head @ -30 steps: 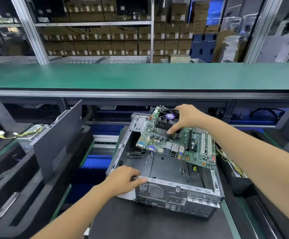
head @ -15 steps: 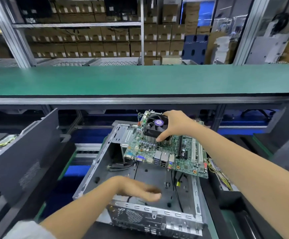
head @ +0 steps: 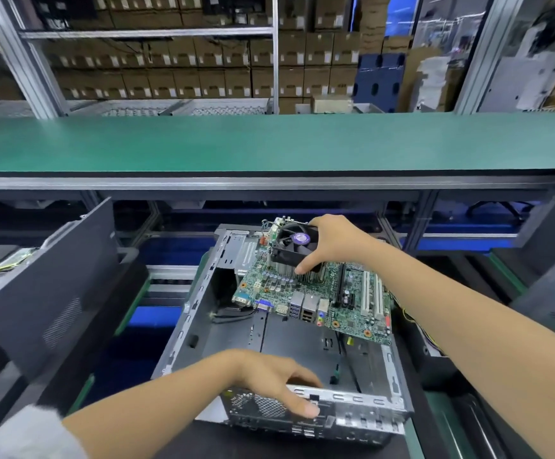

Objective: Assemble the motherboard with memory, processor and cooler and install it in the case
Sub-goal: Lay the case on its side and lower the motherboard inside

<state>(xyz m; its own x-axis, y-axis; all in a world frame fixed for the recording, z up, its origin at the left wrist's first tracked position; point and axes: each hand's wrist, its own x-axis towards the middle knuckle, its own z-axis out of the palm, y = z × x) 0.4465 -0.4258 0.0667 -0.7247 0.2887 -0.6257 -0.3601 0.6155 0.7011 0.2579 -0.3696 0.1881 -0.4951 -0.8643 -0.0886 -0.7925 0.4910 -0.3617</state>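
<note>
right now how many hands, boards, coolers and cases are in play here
hands: 2, left on the case rim, right gripping the cooler
boards: 1
coolers: 1
cases: 1
total: 5

Green shelf (head: pixel 269 144) before stacked cardboard boxes (head: pixel 183 77)

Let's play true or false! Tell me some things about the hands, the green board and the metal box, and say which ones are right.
1. The right hand holds the board by its fan. True.
2. The board lies flat on the floor of the case. False: it is tilted and held above the open case.
3. The left hand grips the near edge of the case. True.
4. The case has its lid on. False: it is open and you can see inside.
5. The fan has a purple sticker in its middle. True.
</note>
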